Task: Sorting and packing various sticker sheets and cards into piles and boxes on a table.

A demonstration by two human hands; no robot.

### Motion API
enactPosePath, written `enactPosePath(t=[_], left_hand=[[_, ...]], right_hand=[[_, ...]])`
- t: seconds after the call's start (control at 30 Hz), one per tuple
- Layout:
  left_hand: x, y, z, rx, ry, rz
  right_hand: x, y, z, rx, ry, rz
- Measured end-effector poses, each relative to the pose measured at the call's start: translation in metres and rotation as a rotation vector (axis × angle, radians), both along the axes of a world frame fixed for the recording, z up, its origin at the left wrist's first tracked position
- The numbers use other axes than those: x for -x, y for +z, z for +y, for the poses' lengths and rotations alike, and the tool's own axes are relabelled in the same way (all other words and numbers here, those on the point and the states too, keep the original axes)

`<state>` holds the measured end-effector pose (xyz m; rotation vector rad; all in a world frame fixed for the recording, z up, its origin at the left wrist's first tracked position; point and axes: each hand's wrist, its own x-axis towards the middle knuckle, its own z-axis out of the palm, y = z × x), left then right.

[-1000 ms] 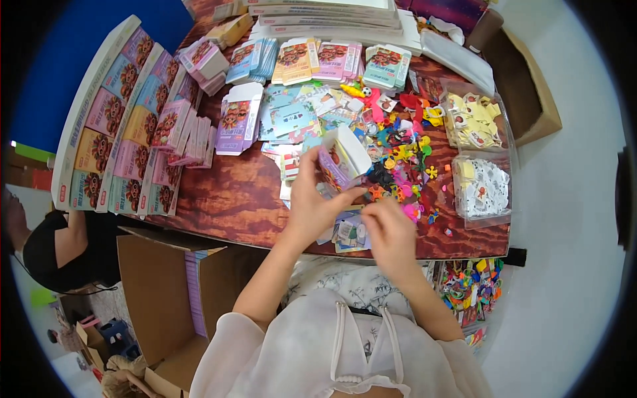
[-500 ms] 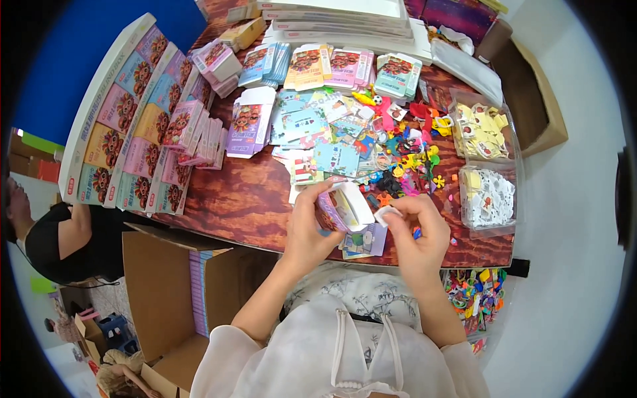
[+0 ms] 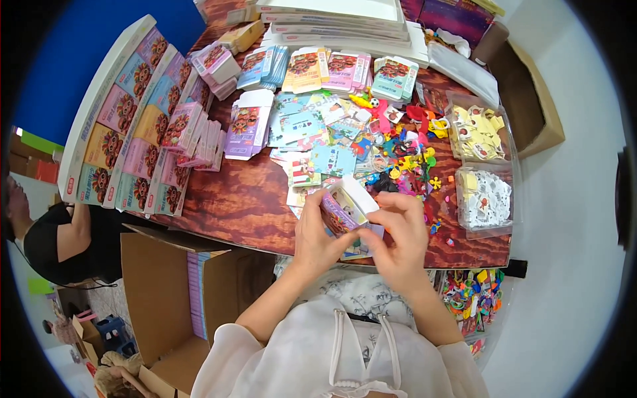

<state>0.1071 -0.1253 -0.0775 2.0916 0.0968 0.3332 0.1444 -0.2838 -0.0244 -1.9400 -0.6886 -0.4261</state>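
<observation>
My left hand [image 3: 317, 235] grips a small purple and white carton [image 3: 345, 204] with its flap open, held just above the near edge of the brown wooden table [image 3: 239, 199]. My right hand [image 3: 398, 232] pinches the same carton from the right, fingers at its open end. Just beyond the carton lie loose picture cards [image 3: 312, 129] and a heap of small colourful plastic toys [image 3: 405, 156].
Flat printed cartons lie in rows [image 3: 133, 113] at the table's left and in stacks [image 3: 332, 69] at the back. Two clear tubs [image 3: 481, 166] of pale pieces stand at the right. An open cardboard box [image 3: 166, 292] sits on the floor at lower left, beside another person [image 3: 60, 239].
Both hands have drawn back from the toy heap toward my body with the carton. My right hand has closed in on the carton's open end.
</observation>
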Motion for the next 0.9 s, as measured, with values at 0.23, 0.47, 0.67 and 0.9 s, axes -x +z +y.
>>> enactPosePath(t=[0.23, 0.47, 0.67, 0.9], left_hand=[[0.008, 0.011, -0.012, 0.179, -0.283, 0.016], [0.010, 0.036, -0.005, 0.507, -0.432, 0.281], [0.005, 0.029, -0.006, 0.526, -0.513, 0.320], [0.009, 0.032, -0.011, 0.502, -0.462, 0.335]], right_hand=[[0.000, -0.023, -0.014, -0.540, -0.005, 0.626], [-0.003, -0.027, -0.051, -0.522, 0.130, 0.649], [0.006, -0.026, -0.055, -0.560, 0.107, 0.723], [-0.003, -0.025, -0.058, -0.188, 0.186, 0.455]])
